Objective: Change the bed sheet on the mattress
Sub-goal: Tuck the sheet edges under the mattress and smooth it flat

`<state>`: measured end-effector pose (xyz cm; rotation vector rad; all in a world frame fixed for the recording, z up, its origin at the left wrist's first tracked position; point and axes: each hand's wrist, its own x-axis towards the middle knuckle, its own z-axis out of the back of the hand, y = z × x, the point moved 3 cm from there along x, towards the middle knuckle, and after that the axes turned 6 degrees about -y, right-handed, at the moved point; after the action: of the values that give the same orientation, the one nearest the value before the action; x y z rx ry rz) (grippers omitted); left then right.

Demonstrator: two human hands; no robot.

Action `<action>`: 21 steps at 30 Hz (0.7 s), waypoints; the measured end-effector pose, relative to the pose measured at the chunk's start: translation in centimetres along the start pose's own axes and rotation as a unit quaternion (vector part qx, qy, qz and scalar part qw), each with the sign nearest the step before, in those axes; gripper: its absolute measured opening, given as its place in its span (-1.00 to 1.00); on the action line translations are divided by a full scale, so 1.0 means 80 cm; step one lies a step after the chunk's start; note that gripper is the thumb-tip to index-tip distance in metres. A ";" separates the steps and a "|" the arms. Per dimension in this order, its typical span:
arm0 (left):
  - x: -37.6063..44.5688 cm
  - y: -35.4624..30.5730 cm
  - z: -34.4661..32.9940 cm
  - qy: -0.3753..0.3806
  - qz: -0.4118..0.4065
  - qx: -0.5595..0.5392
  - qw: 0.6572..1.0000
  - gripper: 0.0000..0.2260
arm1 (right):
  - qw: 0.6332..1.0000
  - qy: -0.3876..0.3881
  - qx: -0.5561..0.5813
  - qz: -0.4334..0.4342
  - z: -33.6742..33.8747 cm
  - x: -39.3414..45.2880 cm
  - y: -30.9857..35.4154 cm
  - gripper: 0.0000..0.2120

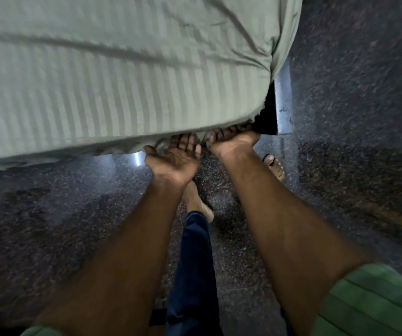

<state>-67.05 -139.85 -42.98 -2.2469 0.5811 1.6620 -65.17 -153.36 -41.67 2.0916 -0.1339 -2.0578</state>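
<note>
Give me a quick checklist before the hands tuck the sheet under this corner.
1. Sheet covers the mattress top: ok.
2. Left hand at the lower edge, palm up, fingers under the hanging fabric: ok.
3. Right hand at the corner, fingers out of sight under the mattress: grip cannot tell.
4. Corner fabric smooth: not ok, bunched and creased.
5. Hem along the lower edge tucked: not ok, loose folds hang by the hands.
6. Feet clear of the bed frame: ok.

- dark speckled floor (340,93), shiny in spots;
- two bare feet (198,202) on the floor;
- blue trouser leg (192,263);
- green sleeve (369,301);
- grey metal bed frame corner (283,103)
</note>
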 end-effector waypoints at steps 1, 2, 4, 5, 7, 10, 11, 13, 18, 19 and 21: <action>-0.002 0.001 -0.002 0.004 -0.002 -0.005 1.000 -0.13 | 1.000 0.014 0.013 -0.003 -0.002 0.001 -0.002 -0.56; -0.003 0.002 -0.005 0.011 -0.006 -0.013 1.000 -0.14 | 0.999 0.029 0.021 -0.006 -0.004 0.001 -0.005 -0.55; -0.007 0.003 -0.021 0.021 -0.019 -0.038 0.999 -0.18 | 0.997 0.064 0.032 -0.026 -0.013 -0.003 -0.010 -0.52; -0.008 0.003 -0.030 0.017 -0.030 -0.050 0.998 -0.20 | 0.995 0.085 0.030 -0.032 -0.019 -0.009 -0.009 -0.53; -0.010 -0.002 -0.052 0.005 -0.059 -0.062 0.996 -0.22 | 0.990 0.125 0.050 -0.044 -0.027 -0.017 -0.004 -0.48; -0.011 -0.003 -0.062 -0.019 -0.075 -0.039 0.996 -0.26 | 0.993 0.103 0.013 -0.049 -0.011 -0.020 0.001 -0.44; -0.015 -0.001 -0.055 -0.035 -0.069 -0.009 0.997 -0.28 | 0.995 0.082 -0.041 -0.028 0.005 -0.022 0.004 -0.51; -0.025 0.002 -0.028 -0.079 -0.060 0.102 0.990 -0.32 | 0.990 0.048 -0.132 0.017 0.045 -0.025 0.007 -0.56; -0.052 0.007 0.031 -0.134 -0.032 0.243 0.960 -0.30 | 0.970 -0.074 -0.222 0.064 0.105 -0.012 -0.010 -0.71; -0.052 0.006 0.040 -0.136 -0.027 0.234 0.962 -0.31 | 0.969 -0.084 -0.226 0.060 0.100 -0.007 -0.015 -0.77; -0.048 0.000 0.052 -0.128 -0.028 0.212 0.968 -0.32 | 0.970 -0.073 -0.223 0.067 0.082 0.013 -0.025 -0.79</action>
<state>-71.53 -137.41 -40.54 -1.7031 0.7186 1.5861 -71.80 -152.18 -43.11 1.6205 0.1489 -1.9386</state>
